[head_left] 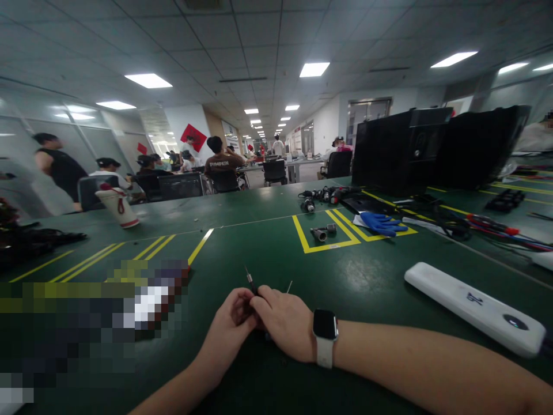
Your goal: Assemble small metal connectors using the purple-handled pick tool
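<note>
My left hand [228, 325] and my right hand [287, 323] meet over the green table, fingers closed together. Between them sticks up a thin dark piece with a silvery, pointed tip [249, 279]; its lower part is hidden by the fingers, so its exact kind cannot be told. A slim, pale metal pin [290, 286] shows just beyond the knuckles of my right hand, and I cannot make out whether it is held. On my right wrist is a smartwatch [325, 326] with a light strap.
Metal connectors [320, 233] lie within a yellow-taped square, with more cabled connectors [309, 203] behind. Blue gloves [382, 223], a long white device [475, 308] and black monitors [401, 150] stand right. A paper cup [118, 206] leans left. Several people sit beyond.
</note>
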Tool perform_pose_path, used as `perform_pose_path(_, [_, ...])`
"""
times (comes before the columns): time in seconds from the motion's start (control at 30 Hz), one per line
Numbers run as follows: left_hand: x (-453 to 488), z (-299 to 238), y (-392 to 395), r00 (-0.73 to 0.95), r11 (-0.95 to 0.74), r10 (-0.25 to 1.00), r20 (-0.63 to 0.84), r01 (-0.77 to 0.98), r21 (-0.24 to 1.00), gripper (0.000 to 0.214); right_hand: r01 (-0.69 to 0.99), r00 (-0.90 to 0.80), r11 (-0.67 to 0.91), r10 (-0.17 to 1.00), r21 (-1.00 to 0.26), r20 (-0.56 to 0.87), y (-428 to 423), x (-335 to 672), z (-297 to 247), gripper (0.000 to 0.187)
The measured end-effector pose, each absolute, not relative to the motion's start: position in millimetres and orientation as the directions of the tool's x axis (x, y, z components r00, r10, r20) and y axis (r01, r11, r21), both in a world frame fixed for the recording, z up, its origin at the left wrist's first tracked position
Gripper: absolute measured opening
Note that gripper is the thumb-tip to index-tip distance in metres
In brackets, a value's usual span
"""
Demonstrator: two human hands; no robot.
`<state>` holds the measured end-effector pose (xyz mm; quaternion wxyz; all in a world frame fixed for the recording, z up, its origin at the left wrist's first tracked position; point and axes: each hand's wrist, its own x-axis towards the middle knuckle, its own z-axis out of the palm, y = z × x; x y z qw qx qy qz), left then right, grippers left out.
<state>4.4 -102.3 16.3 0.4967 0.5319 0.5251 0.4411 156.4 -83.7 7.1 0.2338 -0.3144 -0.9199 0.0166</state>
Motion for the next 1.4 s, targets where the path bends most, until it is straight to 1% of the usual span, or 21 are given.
perform_pose_path(0.1, [2, 12, -99, 0.047, -0.016, 0.999, 0.008, 0.163, 0.986, 0.02, 0.57, -0.694, 0.804, 0.582, -0.171, 0.425, -85, 156, 9, 0.026])
perform_pose_path(0.17, [-1, 8, -96, 0.047, -0.083, 0.996, 0.074, 0.227, 0.97, 0.017, 0.553, -0.698, 0.815, 0.567, -0.173, 0.438, -86, 156, 10, 0.03])
perform_pose_path(0.23, [-5, 6, -93, 0.05, -0.166, 0.986, 0.158, 0.327, 0.93, 0.016, 0.534, -0.706, 0.828, 0.548, -0.172, 0.448, -86, 156, 11, 0.036])
perform_pose_path(0.3, [-8, 6, -91, 0.069, -0.229, 0.973, 0.222, 0.44, 0.868, 0.016, 0.531, -0.709, 0.831, 0.542, -0.165, 0.451, -86, 157, 11, 0.038])
perform_pose_path(0.4, [-10, 6, -90, 0.121, -0.26, 0.965, 0.232, 0.549, 0.794, 0.018, 0.545, -0.704, 0.824, 0.55, -0.156, 0.449, -85, 157, 10, 0.037])
perform_pose_path(0.47, [-11, 7, -91, 0.138, -0.283, 0.958, 0.251, 0.577, 0.766, 0.02, 0.539, -0.707, 0.829, 0.54, -0.146, 0.456, -85, 158, 11, 0.037])
perform_pose_path(0.6, [-13, 5, -92, 0.163, -0.381, 0.917, 0.363, 0.62, 0.686, 0.023, 0.519, -0.712, 0.848, 0.499, -0.108, 0.495, -85, 162, 17, 0.035])
perform_pose_path(0.67, [-12, 4, -92, 0.187, -0.4, 0.91, 0.369, 0.626, 0.669, 0.023, 0.514, -0.705, 0.851, 0.489, -0.105, 0.514, -84, 164, 20, 0.033])
perform_pose_path(0.77, [-11, 6, -90, 0.165, -0.366, 0.926, 0.339, 0.607, 0.706, 0.016, 0.531, -0.671, 0.841, 0.491, -0.102, 0.556, -82, 168, 26, 0.027])
perform_pose_path(0.83, [-10, 10, -89, 0.093, -0.309, 0.946, 0.31, 0.545, 0.779, 0.01, 0.557, -0.63, 0.824, 0.501, -0.105, 0.593, -81, 172, 32, 0.022])
perform_pose_path(0.87, [-10, 13, -89, 0.044, -0.269, 0.958, 0.285, 0.489, 0.83, 0.01, 0.571, -0.599, 0.812, 0.516, -0.126, 0.612, -81, 174, 35, 0.022])
perform_pose_path(0.9, [-11, 16, -89, -0.007, -0.224, 0.968, 0.249, 0.415, 0.882, 0.012, 0.579, -0.561, 0.797, 0.544, -0.174, 0.624, -80, 176, 38, 0.025])
perform_pose_path(0.93, [-11, 19, -89, -0.05, -0.172, 0.979, 0.199, 0.329, 0.928, 0.017, 0.572, -0.518, 0.78, 0.585, -0.256, 0.624, -79, 177, 41, 0.03])
perform_pose_path(0.97, [-12, 22, -89, -0.083, -0.115, 0.987, 0.138, 0.236, 0.965, 0.022, 0.535, -0.477, 0.759, 0.633, -0.371, 0.609, -78, 179, 43, 0.035])
perform_pose_path(1.03, [-13, 29, -90, -0.112, 0.016, 0.994, -0.01, 0.049, 0.999, 0.029, 0.355, -0.453, 0.671, 0.733, -0.651, 0.508, -72, 180, 45, 0.043])
perform_pose_path(1.07, [-13, 32, -90, -0.116, 0.078, 0.99, -0.082, -0.04, 0.996, 0.029, 0.238, -0.473, 0.59, 0.765, -0.772, 0.438, -69, 181, 44, 0.045])
perform_pose_path(1.1, [-13, 35, -91, -0.115, 0.128, 0.983, -0.141, -0.118, 0.985, 0.028, 0.133, -0.506, 0.495, 0.779, -0.859, 0.37, -66, 181, 43, 0.046])
perform_pose_path(1.13, [-13, 38, -92, -0.113, 0.161, 0.976, -0.183, -0.182, 0.97, 0.028, 0.061, -0.533, 0.405, 0.786, -0.912, 0.313, -63, 180, 40, 0.046])
perform_pose_path(1.17, [-12, 40, -93, -0.112, 0.18, 0.971, -0.209, -0.229, 0.957, 0.028, 0.026, -0.547, 0.337, 0.793, -0.941, 0.269, -60, 180, 37, 0.047])
perform_pose_path(1.23, [-9, 46, -95, -0.102, 0.201, 0.966, -0.237, -0.279, 0.939, 0.03, 0.021, -0.549, 0.283, 0.805, -0.959, 0.226, -57, 179, 32, 0.047])
perform_pose_path(1.4, [-4, 53, -101, -0.101, 0.229, 0.958, -0.27, -0.304, 0.925, 0.037, 0.048, -0.526, 0.322, 0.813, -0.945, 0.251, -60, 179, 27, 0.046])
